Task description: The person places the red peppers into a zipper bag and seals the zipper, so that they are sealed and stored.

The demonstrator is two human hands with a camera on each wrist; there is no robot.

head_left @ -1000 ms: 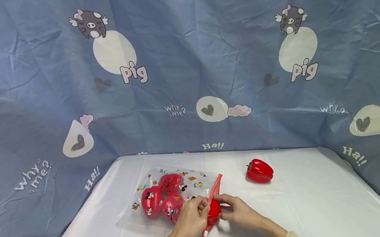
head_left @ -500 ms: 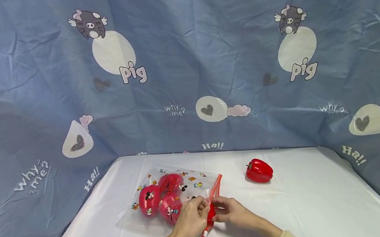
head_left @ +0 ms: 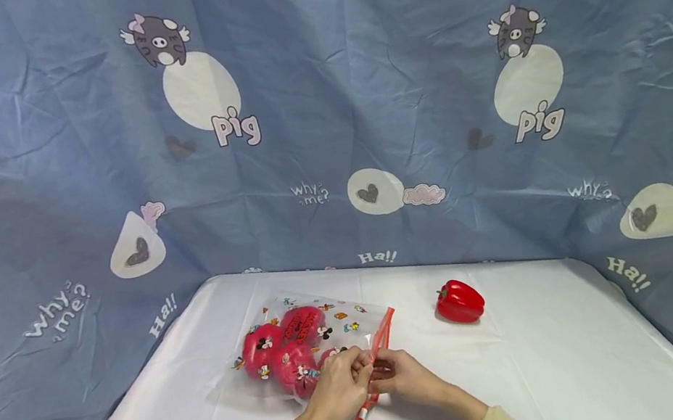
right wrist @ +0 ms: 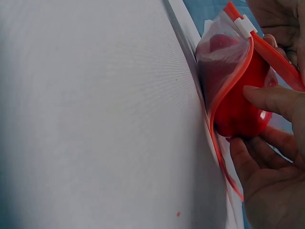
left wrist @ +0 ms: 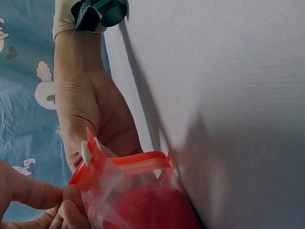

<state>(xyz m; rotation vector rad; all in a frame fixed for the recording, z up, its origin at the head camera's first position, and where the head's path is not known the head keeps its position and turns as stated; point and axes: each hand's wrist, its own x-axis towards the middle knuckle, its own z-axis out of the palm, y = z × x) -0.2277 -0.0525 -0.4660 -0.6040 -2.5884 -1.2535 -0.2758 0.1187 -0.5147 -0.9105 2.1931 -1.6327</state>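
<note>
A clear zip bag (head_left: pixel 352 310) with cartoon prints and a red slider edge lies on the table, several red bell peppers (head_left: pixel 303 325) inside it. My left hand (head_left: pixel 340 380) pinches the bag's upper edge and keeps its mouth apart. Another red bell pepper (right wrist: pixel 243 107) sits within the mouth, where my right hand (head_left: pixel 408 376) holds it, thumb on its side and fingers beneath; in the head view the hands hide it. The white slider (right wrist: pixel 245 26) is at one end of the red edge. One more red bell pepper (head_left: pixel 460 301) lies on the table, to the right of the bag.
A white cloth covers the table (head_left: pixel 563 350). Behind and along the sides hangs a blue printed curtain (head_left: pixel 305 97).
My right hand has pushed its bell pepper leftward into the bag's mouth, out of sight in the head view. The peppers inside have shifted left. My left hand keeps its place.
</note>
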